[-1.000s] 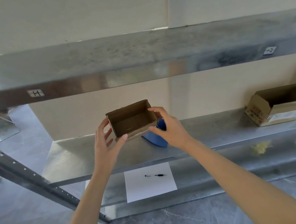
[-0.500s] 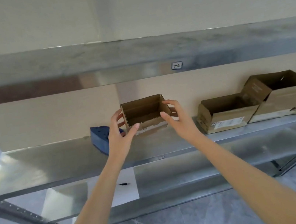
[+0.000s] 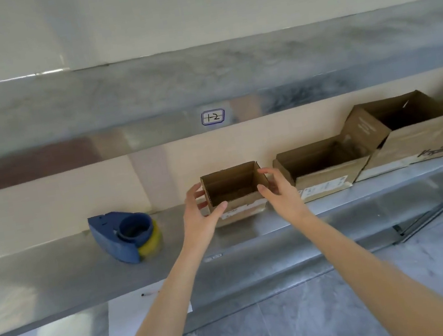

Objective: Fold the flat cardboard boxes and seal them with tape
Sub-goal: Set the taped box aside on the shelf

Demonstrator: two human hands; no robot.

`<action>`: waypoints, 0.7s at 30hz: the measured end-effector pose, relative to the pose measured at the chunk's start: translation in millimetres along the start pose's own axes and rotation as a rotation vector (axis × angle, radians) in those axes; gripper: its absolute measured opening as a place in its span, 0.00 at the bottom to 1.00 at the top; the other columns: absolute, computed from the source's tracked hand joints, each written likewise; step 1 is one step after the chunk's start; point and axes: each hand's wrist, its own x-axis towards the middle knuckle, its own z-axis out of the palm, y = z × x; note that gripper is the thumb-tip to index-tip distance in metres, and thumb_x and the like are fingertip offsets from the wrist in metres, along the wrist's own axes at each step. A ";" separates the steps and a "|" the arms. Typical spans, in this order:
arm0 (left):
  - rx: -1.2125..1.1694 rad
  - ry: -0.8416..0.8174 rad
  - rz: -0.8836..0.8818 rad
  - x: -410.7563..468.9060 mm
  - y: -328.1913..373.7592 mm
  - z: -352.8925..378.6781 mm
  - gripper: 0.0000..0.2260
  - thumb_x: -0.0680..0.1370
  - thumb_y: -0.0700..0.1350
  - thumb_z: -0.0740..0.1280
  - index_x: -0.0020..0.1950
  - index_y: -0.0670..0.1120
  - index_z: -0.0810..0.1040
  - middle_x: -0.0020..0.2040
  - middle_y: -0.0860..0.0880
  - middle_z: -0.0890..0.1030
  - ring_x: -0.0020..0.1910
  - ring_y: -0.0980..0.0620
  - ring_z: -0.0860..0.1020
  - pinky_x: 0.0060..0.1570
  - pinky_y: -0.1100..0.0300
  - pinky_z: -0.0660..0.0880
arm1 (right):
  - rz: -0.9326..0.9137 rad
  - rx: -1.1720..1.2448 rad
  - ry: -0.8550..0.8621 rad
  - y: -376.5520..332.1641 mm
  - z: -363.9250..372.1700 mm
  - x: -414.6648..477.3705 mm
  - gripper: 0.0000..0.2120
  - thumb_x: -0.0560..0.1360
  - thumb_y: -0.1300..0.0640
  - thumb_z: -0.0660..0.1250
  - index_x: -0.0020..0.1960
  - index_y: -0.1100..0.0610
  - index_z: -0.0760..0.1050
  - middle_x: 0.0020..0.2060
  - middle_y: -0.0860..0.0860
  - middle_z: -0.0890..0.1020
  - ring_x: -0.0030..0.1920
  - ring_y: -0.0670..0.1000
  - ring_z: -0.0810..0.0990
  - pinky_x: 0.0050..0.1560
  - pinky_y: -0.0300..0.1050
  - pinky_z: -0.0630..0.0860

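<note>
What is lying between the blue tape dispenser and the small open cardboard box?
In the head view: bare grey metal shelf, then the left hand holding the small open brown cardboard box.

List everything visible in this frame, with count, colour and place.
small cardboard box: one, brown, open top, on the middle shelf between the two hands
open cardboard boxes: at least two more, brown, in a row to the right of the small one; anything further is cut off at the right edge
tape dispenser: one, blue with a yellow roll, on the same shelf, left of the small box
shelf label: one, white, marked 1-2, on the upper shelf's front edge
metal shelf: grey, several tiers
paper sheet: one, white, on the level below
left hand: holds the small box's left end
right hand: holds its right end
</note>
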 end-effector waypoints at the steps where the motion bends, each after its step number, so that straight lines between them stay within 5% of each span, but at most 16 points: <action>1: 0.009 -0.005 -0.015 5.6 -4.2 3.0 0.30 0.73 0.46 0.77 0.70 0.55 0.65 0.68 0.50 0.74 0.65 0.50 0.74 0.66 0.53 0.71 | 0.011 -0.034 -0.004 3.5 0.7 4.1 0.16 0.82 0.56 0.64 0.69 0.49 0.69 0.54 0.50 0.80 0.52 0.53 0.80 0.57 0.46 0.75; 9: 0.026 -0.025 -0.072 33.9 -18.5 22.6 0.29 0.73 0.49 0.76 0.70 0.53 0.67 0.67 0.53 0.74 0.61 0.54 0.74 0.56 0.61 0.70 | 0.066 -0.169 0.002 14.4 1.9 25.4 0.16 0.83 0.57 0.61 0.70 0.54 0.68 0.58 0.57 0.80 0.52 0.57 0.81 0.54 0.42 0.74; 13: 0.041 -0.012 -0.079 36.9 -19.1 28.5 0.27 0.73 0.50 0.76 0.68 0.55 0.67 0.63 0.57 0.73 0.57 0.60 0.74 0.61 0.56 0.72 | 0.041 -0.256 0.003 11.0 0.3 30.7 0.17 0.83 0.59 0.61 0.70 0.56 0.67 0.63 0.55 0.78 0.58 0.52 0.78 0.62 0.45 0.73; 21: 0.114 0.000 -0.092 33.2 -19.2 38.4 0.28 0.74 0.55 0.74 0.70 0.55 0.67 0.68 0.55 0.72 0.61 0.57 0.74 0.66 0.46 0.72 | -0.069 -0.492 -0.003 3.7 -6.3 29.4 0.16 0.83 0.60 0.59 0.70 0.56 0.69 0.67 0.54 0.73 0.52 0.53 0.81 0.58 0.48 0.79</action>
